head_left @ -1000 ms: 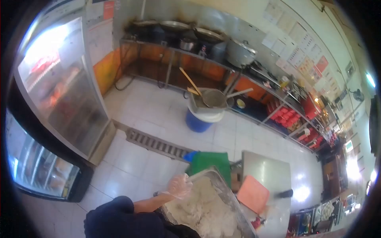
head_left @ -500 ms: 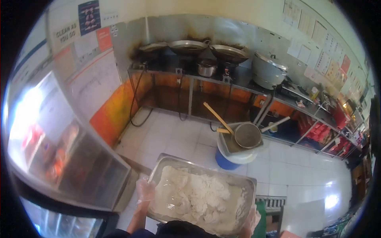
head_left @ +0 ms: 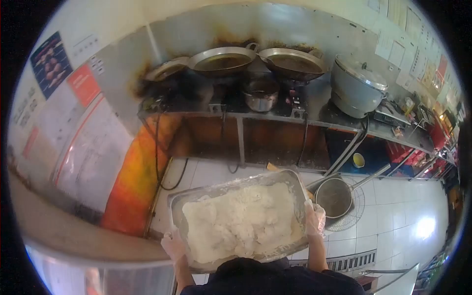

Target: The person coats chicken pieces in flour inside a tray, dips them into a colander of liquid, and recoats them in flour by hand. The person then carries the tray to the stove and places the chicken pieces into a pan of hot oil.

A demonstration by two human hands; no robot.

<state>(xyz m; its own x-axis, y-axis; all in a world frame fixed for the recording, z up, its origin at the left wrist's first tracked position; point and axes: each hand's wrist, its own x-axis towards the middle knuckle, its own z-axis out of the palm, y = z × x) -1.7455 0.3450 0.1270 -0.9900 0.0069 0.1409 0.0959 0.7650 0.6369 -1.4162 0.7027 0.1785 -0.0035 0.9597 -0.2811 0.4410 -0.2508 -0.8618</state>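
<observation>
A rectangular metal tray (head_left: 292, 179) is held up in front of my body at the bottom centre. In it lies white flour (head_left: 241, 221) with lumpy, flour-coated pieces, whose kind I cannot make out. My left hand (head_left: 173, 245), in a clear plastic glove, grips the tray's left end. My right hand (head_left: 315, 219), also gloved, is closed on the right end. The tray slants, with its right end farther from me. Just past my right hand is a long-handled strainer (head_left: 334, 197), resting over a container partly hidden by the tray.
Ahead runs a metal stove counter (head_left: 319, 118) bearing several woks, including a middle wok (head_left: 221, 61), a small pot (head_left: 260, 96) and a large lidded pot (head_left: 358, 86). A yellow cup (head_left: 358, 160) stands beneath it. A floor drain grate (head_left: 351, 260) lies at the lower right.
The tray and both hands have come nearer the stove, and the tray's slant has reversed. The glass display case has mostly left the view, and the strainer now appears farther right.
</observation>
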